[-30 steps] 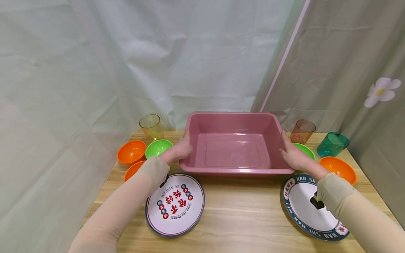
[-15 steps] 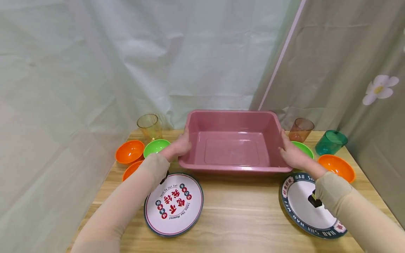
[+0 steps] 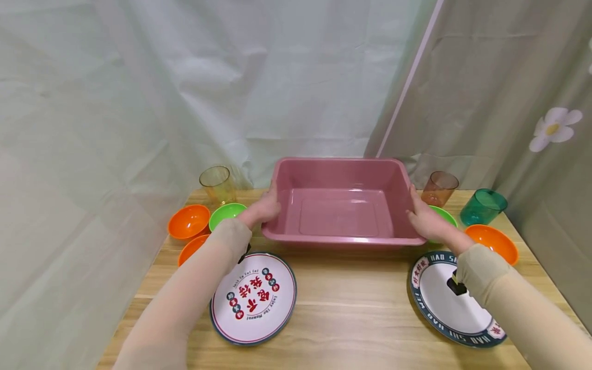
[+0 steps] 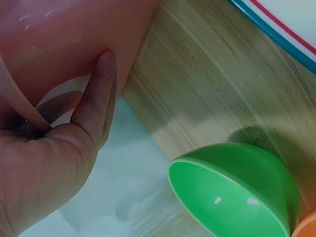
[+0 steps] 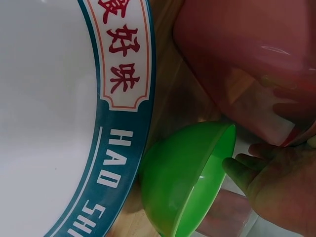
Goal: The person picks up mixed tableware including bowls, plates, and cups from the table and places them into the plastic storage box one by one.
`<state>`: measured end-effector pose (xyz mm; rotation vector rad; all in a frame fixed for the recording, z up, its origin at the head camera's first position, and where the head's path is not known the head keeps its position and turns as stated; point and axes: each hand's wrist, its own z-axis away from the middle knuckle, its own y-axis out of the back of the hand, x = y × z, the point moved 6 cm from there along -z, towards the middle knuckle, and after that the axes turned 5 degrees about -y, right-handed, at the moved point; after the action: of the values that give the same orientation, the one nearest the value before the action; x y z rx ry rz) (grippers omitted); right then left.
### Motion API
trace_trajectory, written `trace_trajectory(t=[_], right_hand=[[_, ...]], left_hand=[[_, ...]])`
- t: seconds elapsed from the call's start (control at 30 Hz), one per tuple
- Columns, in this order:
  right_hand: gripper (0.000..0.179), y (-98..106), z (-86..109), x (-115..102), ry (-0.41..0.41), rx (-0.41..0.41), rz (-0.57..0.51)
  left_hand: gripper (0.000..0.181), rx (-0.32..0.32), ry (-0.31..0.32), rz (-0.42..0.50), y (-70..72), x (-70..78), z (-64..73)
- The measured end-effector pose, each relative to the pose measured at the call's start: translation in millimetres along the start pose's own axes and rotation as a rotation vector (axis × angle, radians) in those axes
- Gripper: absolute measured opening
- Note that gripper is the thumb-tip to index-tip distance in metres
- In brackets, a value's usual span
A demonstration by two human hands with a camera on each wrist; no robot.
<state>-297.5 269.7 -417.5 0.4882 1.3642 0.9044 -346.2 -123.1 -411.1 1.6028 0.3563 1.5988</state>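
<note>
A pink rectangular plastic basin (image 3: 342, 213) stands at the back middle, with nothing in it. My left hand (image 3: 265, 208) grips its left side; in the left wrist view the fingers (image 4: 94, 101) lie against the outer wall below the rim. At the opposite side my right hand (image 3: 427, 221) holds the rim, and its fingers are partly cut off in the right wrist view. One green bowl (image 4: 232, 190) sits close to the left hand. Another green bowl (image 5: 185, 177) is right beside the right hand's fingers.
Orange bowls (image 3: 188, 222) and a yellow tumbler (image 3: 218, 185) stand at left. At right are an orange bowl (image 3: 492, 244), a reddish tumbler (image 3: 439, 189) and a green tumbler (image 3: 483, 207). Two plates lie in front, one left (image 3: 254, 298), one right (image 3: 455, 303). A curtain (image 3: 300, 82) hangs behind.
The basin has shifted slightly away toward the curtain, both hands moving with it. The view has tilted a little; plates, bowls and tumblers keep their places on the table.
</note>
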Motion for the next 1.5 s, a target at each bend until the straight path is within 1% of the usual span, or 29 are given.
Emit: trace_trajectory(t=[0.1,0.27,0.43,0.47,0.53,0.63,0.73,0.83,0.9,0.97,1.07,1.1,1.17,1.3,1.4,1.5], right_hand=[[0.076,1,-1.0,-1,0.0,-0.003,-0.016],[0.076,0,-2.6,-1,-0.003,0.0,-0.004],[0.076,-1,-3.1,1,-0.011,0.008,0.01],[0.076,-2,-3.2,1,-0.011,0.012,0.015],[0.076,-2,-3.7,2,-0.009,0.023,0.028],[0.075,-2,-3.9,2,-0.006,0.057,0.064],[0.074,-1,-2.5,0,-0.021,0.116,0.13],[0.075,1,0.8,-3,-0.04,0.18,0.208],[0.076,2,3.9,-5,-0.042,0.213,0.269],[0.076,4,7.0,-8,-0.037,0.231,0.309],[0.076,7,10.2,-8,-0.017,0.247,0.352],[0.076,8,11.1,-9,-0.006,0.254,0.359],[0.077,11,13.2,-10,0.011,0.265,0.377],[0.079,16,20.6,-22,0.044,0.292,0.42],[0.082,17,29.4,-34,0.081,0.306,0.477],[0.084,12,40.7,-47,0.145,0.321,0.546]], left_hand=[[0.084,-0.007,0.005,0.002,0.7,-2.7,-4.1],[0.084,-0.016,0.02,-0.018,0.9,-8.4,-9.1],[0.083,-0.011,0.028,-0.002,1.4,-5.7,-5.5],[0.084,-0.013,0.022,0.0,0.3,-8.7,-7.6],[0.085,-0.013,0.016,0.006,-0.7,-9.4,-8.9],[0.085,-0.001,0.012,0.014,-0.8,-8.4,-8.1],[0.082,0.017,0.03,0.021,2.2,1.0,1.1],[0.085,0.028,0.051,0.035,2.6,-1.8,0.6],[0.088,0.029,0.053,0.001,2.0,-6.7,-2.6],[0.09,0.034,0.047,-0.058,2.5,-9.3,-4.2],[0.091,0.067,0.005,-0.207,7.4,-5.6,-2.7],[0.091,0.083,-0.016,-0.252,10.1,-1.6,0.0],[0.09,0.106,-0.05,-0.342,15.1,7.7,7.4],[0.088,0.144,-0.153,-0.502,18.0,19.5,20.4],[0.087,0.166,-0.231,-0.614,15.8,28.5,34.9],[0.085,0.186,-0.303,-0.715,10.7,37.0,54.2]])
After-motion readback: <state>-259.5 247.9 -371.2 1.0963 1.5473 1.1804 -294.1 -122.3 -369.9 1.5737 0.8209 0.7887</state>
